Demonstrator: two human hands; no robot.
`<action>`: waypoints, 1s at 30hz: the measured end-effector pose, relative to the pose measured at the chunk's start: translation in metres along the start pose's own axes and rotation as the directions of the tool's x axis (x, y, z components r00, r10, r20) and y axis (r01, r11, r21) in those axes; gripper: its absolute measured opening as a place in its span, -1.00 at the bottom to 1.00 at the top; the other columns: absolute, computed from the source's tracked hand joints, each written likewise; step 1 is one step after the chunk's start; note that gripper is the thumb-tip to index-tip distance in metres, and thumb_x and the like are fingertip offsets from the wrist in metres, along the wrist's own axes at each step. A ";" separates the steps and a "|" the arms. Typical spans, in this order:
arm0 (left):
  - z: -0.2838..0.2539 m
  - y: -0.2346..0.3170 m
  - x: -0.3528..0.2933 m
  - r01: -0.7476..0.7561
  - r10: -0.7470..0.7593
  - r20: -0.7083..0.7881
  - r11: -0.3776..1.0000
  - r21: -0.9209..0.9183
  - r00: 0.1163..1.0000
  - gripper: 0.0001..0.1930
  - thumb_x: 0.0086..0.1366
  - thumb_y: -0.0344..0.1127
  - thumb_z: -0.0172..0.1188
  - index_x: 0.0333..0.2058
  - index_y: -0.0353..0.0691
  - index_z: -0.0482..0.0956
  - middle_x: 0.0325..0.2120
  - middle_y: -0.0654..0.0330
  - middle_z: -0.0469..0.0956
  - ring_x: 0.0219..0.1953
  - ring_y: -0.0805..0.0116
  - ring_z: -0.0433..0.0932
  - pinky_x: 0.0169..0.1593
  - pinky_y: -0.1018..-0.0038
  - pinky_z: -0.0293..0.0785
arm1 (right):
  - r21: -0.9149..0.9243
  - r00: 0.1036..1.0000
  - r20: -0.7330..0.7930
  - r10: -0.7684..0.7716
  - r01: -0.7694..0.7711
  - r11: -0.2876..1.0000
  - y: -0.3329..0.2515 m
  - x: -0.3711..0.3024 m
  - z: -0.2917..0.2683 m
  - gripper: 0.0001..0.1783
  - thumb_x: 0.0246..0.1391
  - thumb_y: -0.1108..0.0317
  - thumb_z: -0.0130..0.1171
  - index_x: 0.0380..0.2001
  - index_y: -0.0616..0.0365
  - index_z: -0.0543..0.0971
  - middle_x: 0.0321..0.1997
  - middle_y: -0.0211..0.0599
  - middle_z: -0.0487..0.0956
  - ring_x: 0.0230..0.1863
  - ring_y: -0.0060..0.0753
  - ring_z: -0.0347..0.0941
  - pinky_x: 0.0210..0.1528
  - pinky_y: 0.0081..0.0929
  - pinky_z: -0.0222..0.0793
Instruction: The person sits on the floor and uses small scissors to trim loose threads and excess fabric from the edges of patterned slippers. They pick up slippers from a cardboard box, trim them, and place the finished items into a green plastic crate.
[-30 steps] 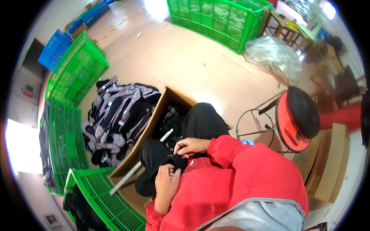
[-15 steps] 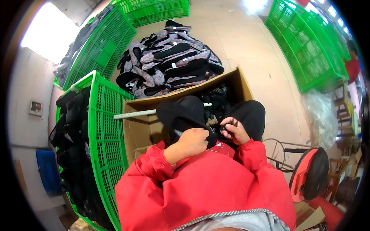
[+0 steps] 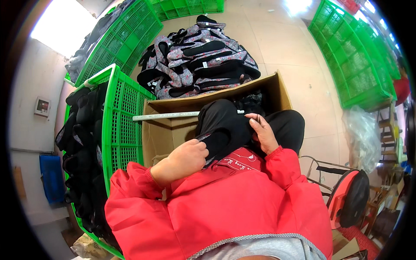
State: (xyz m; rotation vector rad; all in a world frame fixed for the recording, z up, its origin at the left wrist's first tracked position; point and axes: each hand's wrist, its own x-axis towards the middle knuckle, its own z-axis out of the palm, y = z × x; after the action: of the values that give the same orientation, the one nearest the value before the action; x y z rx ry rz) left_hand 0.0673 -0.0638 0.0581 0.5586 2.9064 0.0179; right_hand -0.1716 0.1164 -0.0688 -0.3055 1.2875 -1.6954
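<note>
Fingers closed, my left hand (image 3: 190,157) grips the edge of a black cloth shoe piece (image 3: 216,144) with a bit of patterned lining showing. The piece lies over my lap, and black on black makes its far outline hard to tell from my trousers. My right hand (image 3: 263,133) is beside my other knee, fingers apart and partly bent, with nothing visible in it. Past my knees a heap of cloth shoe pieces (image 3: 195,60), grey floral fabric with black soles, lies on the floor.
A cardboard box (image 3: 169,134) stands at my knees, a white rod (image 3: 164,115) across it and black plastic (image 3: 251,103) inside. Left is a green crate (image 3: 125,125) beside black cloth pieces (image 3: 82,143). More green crates (image 3: 346,56) and a red-black stool (image 3: 349,199) are at right.
My left hand has moved left and toward me with the black shoe piece, which now shows more fully. My right hand has moved slightly away from me, and its fingers have spread from a pinch.
</note>
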 end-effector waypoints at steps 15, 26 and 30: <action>0.058 0.035 0.037 -0.163 -0.569 0.374 -0.680 -0.715 0.732 -0.56 0.26 -0.47 0.19 0.10 -0.45 0.38 -0.06 0.06 0.55 0.04 0.23 0.51 0.12 0.39 0.43 | 0.141 0.972 0.059 -0.226 0.216 0.966 0.010 -0.028 0.042 -0.82 0.24 0.43 0.04 -0.15 0.21 0.56 0.00 -0.33 0.53 0.01 -0.55 0.40 0.20 -0.52 0.24; 0.052 0.035 0.082 -0.245 -0.509 0.405 -0.800 -0.547 0.759 -0.54 0.34 -0.41 0.25 0.16 -0.42 0.39 0.05 0.12 0.51 0.08 0.33 0.50 0.23 0.38 0.41 | 0.074 0.934 0.092 -0.346 0.340 0.937 0.009 -0.026 0.058 -0.76 0.31 0.38 -0.08 -0.13 0.22 0.55 0.02 -0.07 0.58 0.14 -0.27 0.42 0.30 -0.28 0.24; 0.049 0.036 0.089 -0.233 -0.526 0.427 -0.788 -0.569 0.736 -0.49 0.33 -0.35 0.30 0.21 -0.29 0.39 0.07 0.19 0.48 0.09 0.37 0.46 0.23 0.38 0.39 | 0.202 0.953 0.137 -0.271 0.241 0.949 0.010 -0.025 0.055 -0.78 0.28 0.38 -0.03 -0.16 0.24 0.55 0.02 -0.06 0.58 0.10 -0.22 0.46 0.26 -0.24 0.31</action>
State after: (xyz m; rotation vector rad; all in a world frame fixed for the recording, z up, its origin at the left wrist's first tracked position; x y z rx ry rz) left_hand 0.0084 0.0010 -0.0044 -1.0323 0.9867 2.8285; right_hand -0.1159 0.1029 -0.0466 -0.5105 0.9955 -1.9498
